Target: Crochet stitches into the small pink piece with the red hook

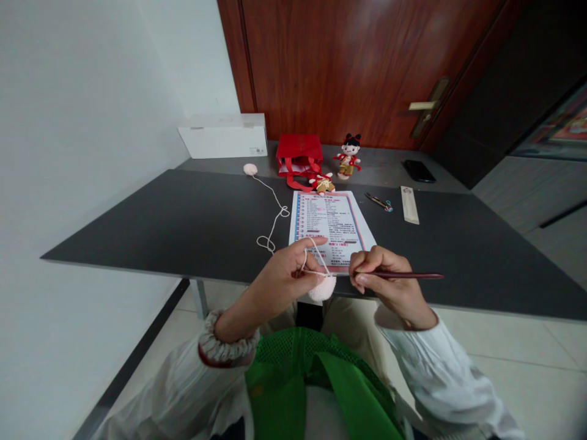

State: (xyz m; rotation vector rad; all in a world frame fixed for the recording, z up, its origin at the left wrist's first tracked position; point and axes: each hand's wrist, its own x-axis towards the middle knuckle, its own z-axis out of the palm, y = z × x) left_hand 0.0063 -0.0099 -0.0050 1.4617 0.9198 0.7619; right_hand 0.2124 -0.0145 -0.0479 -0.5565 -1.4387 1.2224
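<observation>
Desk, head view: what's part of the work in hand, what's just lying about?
In use:
- dark red hook, right hand
- pale pink piece, left hand
- yarn ball
- printed sheet, probably

Lying about, I'd say:
- white box
- red bag
- black flat object
- standing doll, maybe reference

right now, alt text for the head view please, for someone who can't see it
Two hands crochet: the left holds a small pale pink piece and looped yarn, the right a dark hook. Behind lie a printed sheet, doll and red bag.
</observation>
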